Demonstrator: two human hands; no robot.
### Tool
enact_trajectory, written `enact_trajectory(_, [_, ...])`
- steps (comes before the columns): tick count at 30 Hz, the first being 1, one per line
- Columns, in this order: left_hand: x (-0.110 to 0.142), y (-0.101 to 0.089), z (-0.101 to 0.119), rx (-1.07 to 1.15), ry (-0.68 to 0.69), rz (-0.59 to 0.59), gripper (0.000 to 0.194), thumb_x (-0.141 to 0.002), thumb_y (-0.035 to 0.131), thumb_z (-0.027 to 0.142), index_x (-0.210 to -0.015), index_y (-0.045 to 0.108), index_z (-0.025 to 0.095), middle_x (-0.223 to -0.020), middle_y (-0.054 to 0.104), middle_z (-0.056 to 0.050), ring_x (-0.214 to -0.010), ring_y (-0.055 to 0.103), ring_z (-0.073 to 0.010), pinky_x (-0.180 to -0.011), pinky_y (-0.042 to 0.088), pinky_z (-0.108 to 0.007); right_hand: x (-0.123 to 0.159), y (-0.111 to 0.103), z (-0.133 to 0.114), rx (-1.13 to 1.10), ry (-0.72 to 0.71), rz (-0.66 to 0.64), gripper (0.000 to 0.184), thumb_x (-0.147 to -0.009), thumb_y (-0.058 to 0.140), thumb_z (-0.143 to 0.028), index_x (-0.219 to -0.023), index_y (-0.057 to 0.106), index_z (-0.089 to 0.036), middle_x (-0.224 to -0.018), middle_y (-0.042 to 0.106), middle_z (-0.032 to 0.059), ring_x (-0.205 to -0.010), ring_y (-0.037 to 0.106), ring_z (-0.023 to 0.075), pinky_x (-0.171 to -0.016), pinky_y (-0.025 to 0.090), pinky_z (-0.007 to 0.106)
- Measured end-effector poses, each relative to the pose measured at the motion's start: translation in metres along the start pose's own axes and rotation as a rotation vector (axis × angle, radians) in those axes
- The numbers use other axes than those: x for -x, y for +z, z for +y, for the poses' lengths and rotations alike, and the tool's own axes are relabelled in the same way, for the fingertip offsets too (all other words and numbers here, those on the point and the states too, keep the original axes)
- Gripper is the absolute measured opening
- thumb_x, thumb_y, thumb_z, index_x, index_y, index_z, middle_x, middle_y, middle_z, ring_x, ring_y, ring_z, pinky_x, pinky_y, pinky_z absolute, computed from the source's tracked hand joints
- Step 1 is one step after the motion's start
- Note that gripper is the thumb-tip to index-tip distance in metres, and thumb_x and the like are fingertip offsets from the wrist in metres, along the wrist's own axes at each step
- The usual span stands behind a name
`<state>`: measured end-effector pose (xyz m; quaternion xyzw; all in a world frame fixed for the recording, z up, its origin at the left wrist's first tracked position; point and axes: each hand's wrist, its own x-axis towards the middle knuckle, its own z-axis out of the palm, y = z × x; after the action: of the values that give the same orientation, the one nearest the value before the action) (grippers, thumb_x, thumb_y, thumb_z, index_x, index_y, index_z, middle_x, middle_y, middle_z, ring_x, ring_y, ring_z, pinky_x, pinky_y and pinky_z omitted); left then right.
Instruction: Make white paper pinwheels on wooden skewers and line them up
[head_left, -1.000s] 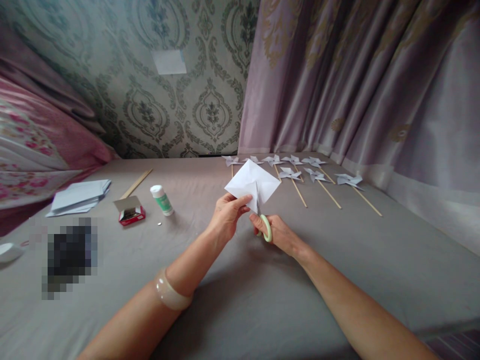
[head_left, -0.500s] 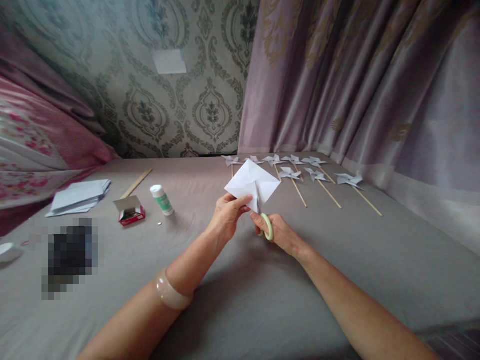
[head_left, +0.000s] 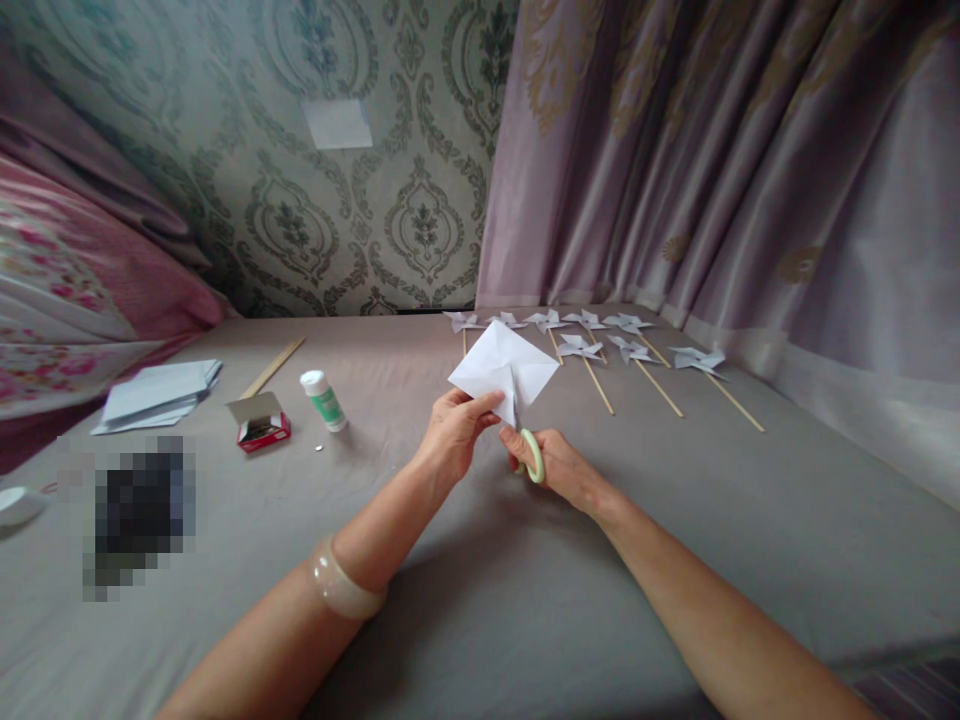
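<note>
In the head view, the left hand is pinching a square white sheet of creased paper near its near corner, above the grey cloth-covered surface. The sheet is hanging in a diamond pose, one corner pointing far, the opposite one near, its other two left and right. The right hand is gripping the pale green looped handles of a pair of scissors, whose long axis is running near to far, blades pointing far into the sheet's near part. On the left, a small red cardboard box is standing with its flap raised, holding small items too tiny to identify. Just right of it, a capped white plastic bottle with a green label is standing; its contents are staying hidden. White paper pinwheels on thin wooden sticks are lying far right.
</note>
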<state>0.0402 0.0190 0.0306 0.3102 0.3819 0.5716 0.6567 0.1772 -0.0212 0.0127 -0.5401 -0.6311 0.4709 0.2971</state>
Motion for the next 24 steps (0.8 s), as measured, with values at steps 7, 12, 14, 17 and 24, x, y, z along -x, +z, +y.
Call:
enact_trajectory(7, [-0.010, -0.007, 0.011, 0.045, 0.025, 0.104, 0.025, -0.049, 0.077, 0.008, -0.067, 0.062, 0.012, -0.067, 0.065, -0.001, -0.054, 0.056, -0.0070, -0.052, 0.044, -0.019, 0.004, -0.007, -0.003, 0.131, -0.030, -0.201, 0.070, -0.073, 0.041, -0.080, -0.064, 0.059, -0.013, -0.053, 0.046, -0.0017, -0.052, 0.038, 0.0095, -0.052, 0.030, 0.024])
enact_trajectory(12, [-0.028, -0.025, 0.012, 0.049, 0.028, 0.176, 0.026, -0.049, 0.076, 0.010, -0.064, 0.055, 0.014, -0.058, 0.061, 0.002, -0.049, 0.053, -0.0059, -0.050, 0.043, -0.017, 0.004, -0.023, -0.002, 0.279, 0.056, -0.240, 0.064, -0.066, 0.055, -0.076, -0.058, 0.060, -0.013, -0.049, 0.043, -0.0020, -0.048, 0.034, 0.0084, -0.047, 0.024, 0.024])
enact_trajectory(14, [-0.033, -0.032, 0.008, 0.023, 0.008, 0.185, 0.025, -0.050, 0.075, 0.011, -0.064, 0.055, 0.015, -0.056, 0.058, 0.003, -0.047, 0.051, -0.0054, -0.048, 0.042, -0.017, 0.004, -0.031, 0.000, 0.397, 0.114, -0.165, 0.063, -0.064, 0.057, -0.076, -0.055, 0.060, -0.014, -0.046, 0.039, -0.0026, -0.046, 0.032, 0.0083, -0.046, 0.022, 0.025])
enact_trajectory(17, [-0.036, -0.040, 0.001, -0.009, -0.018, 0.170, 0.021, -0.051, 0.073, 0.011, -0.064, 0.056, 0.015, -0.054, 0.057, 0.004, -0.045, 0.050, -0.0055, -0.045, 0.041, -0.017, 0.003, -0.041, 0.003, 0.657, 0.222, 0.000, 0.062, -0.062, 0.057, -0.076, -0.051, 0.060, -0.015, -0.045, 0.041, -0.0003, -0.046, 0.038, 0.0113, -0.046, 0.023, 0.027])
enact_trajectory(24, [-0.037, -0.047, -0.003, -0.036, -0.073, 0.073, 0.020, -0.053, 0.071, 0.008, -0.072, 0.065, 0.012, -0.071, 0.068, -0.005, -0.055, 0.060, -0.0111, -0.049, 0.047, -0.019, 0.009, -0.056, -0.005, 1.094, 0.416, 0.175, 0.050, -0.063, 0.062, -0.066, -0.068, 0.070, -0.017, -0.082, 0.069, 0.0190, -0.083, 0.065, 0.0283, -0.064, 0.041, 0.032])
